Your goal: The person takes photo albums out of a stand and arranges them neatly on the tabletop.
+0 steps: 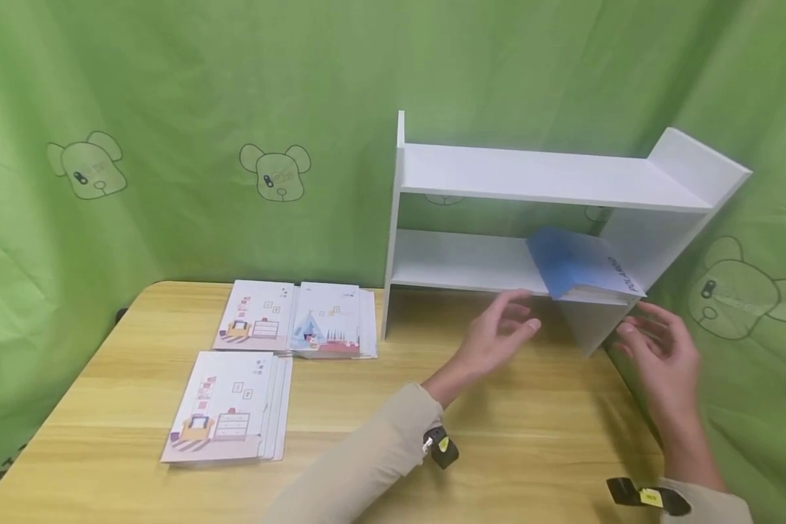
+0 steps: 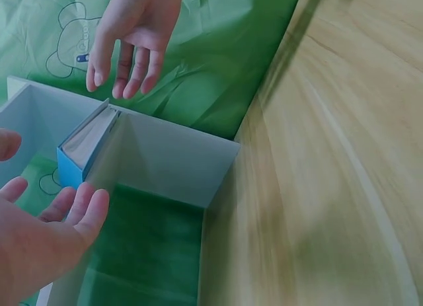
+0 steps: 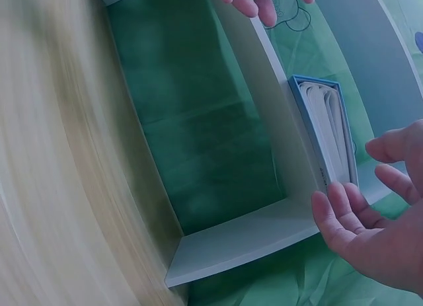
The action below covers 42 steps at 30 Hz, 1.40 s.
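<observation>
A blue album (image 1: 579,263) marked POLAROID lies on its side at the right end of the white rack's middle shelf (image 1: 465,256). Its page edges (image 3: 324,127) face outward in the right wrist view. Just below and left of the album, my left hand (image 1: 494,336) hovers with relaxed fingers and holds nothing. My right hand (image 1: 667,356) is by the rack's right side panel, its fingers loosely bent around air. In the left wrist view the album (image 2: 82,144) sits between the left hand (image 2: 49,233) and the right hand (image 2: 135,41).
Three stacks of illustrated booklets lie at the table's left: one at the back (image 1: 255,316), one beside it (image 1: 327,320), one in front (image 1: 219,407). The white rack (image 1: 550,175) stands at the back right of the wooden table (image 1: 340,407). Green curtains (image 1: 190,87) surround it.
</observation>
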Available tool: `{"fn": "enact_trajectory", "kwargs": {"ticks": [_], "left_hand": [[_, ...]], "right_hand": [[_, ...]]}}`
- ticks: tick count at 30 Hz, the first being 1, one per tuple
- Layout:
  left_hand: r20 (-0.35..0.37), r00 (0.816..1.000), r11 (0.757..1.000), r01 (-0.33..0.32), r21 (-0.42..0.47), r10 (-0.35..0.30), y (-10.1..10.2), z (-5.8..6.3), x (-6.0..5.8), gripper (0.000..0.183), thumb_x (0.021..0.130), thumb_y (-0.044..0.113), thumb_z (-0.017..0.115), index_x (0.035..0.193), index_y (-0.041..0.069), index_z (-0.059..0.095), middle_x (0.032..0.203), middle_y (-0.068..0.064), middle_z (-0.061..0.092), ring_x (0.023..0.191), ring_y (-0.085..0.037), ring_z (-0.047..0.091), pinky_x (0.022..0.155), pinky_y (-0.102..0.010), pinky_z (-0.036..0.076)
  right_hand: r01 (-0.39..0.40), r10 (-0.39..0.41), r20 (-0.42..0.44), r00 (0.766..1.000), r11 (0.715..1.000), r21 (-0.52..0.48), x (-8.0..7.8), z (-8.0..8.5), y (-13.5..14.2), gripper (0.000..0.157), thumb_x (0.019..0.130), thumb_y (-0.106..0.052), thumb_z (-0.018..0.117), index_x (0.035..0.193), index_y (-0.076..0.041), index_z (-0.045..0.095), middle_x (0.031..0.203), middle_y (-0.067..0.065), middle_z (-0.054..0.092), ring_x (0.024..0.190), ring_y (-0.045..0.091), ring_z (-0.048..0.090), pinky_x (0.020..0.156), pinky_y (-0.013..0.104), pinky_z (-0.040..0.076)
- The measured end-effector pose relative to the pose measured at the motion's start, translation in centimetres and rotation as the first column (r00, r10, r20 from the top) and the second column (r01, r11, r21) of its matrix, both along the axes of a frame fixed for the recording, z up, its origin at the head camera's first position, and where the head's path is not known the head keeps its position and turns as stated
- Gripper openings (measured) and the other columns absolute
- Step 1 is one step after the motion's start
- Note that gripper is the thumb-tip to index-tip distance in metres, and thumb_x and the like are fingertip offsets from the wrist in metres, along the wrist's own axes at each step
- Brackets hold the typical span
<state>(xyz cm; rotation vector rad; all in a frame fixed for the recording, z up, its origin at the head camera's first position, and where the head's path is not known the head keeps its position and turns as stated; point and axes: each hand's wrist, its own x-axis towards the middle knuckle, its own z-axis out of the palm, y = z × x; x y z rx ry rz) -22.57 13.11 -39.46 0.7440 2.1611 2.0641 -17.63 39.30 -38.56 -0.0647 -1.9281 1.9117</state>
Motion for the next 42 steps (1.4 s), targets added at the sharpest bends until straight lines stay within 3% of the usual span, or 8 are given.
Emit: {"fn": "enact_trajectory", "kwargs": {"ticks": [10,17,31,42], "left_hand": [[-0.008,1.0,0.999,0.008,-0.047,-0.009,1.4,1.0,-0.6,0.052,0.101,0.032,0.065,0.15,0.031,0.048,0.136,-0.006,0.062,0.108,-0.009,0.065,0.081,-0.022,0.057],[-0.031,0.999,0.999,0.018,-0.051,-0.019,2.3,1.4,-1.4,0.052,0.102,0.03,0.065,0.15,0.027,0.048,0.138,-0.01,0.061,0.111,-0.012,0.065,0.084,-0.022,0.057],[0.021,0.999,0.996,-0.025,-0.086,0.027,3.7,2.5,-2.3,0.052,0.101,0.035,0.065,0.15,0.033,0.048,0.125,-0.001,0.068,0.107,-0.01,0.067,0.084,-0.026,0.058],[0.045,0.999,0.991,-0.02,-0.131,0.026,4.6,2.7,-2.6,0.052,0.101,0.037,0.065,0.15,0.035,0.049,0.127,-0.005,0.068,0.111,-0.011,0.066,0.083,-0.027,0.059]], "right_hand": [[0.014,-0.013,0.006,1.0,0.996,-0.085,-0.5,0.3,0.8,0.058,0.096,0.001,0.068,0.149,-0.007,0.046,0.123,0.005,0.06,0.103,0.012,0.066,0.083,0.022,0.059],[0.032,-0.03,0.016,0.999,0.996,-0.085,-1.2,0.4,1.3,0.058,0.096,0.0,0.068,0.149,-0.008,0.045,0.124,0.006,0.058,0.102,0.012,0.065,0.082,0.021,0.059],[0.02,-0.021,-0.002,1.0,0.989,-0.147,-2.9,0.2,1.8,0.054,0.098,-0.001,0.066,0.147,-0.005,0.045,0.121,0.007,0.062,0.101,0.015,0.065,0.083,0.025,0.06],[-0.01,0.005,-0.029,1.0,0.983,-0.183,-3.7,0.2,1.9,0.047,0.099,0.0,0.065,0.143,-0.003,0.048,0.112,0.007,0.065,0.094,0.015,0.069,0.079,0.028,0.062]]}}
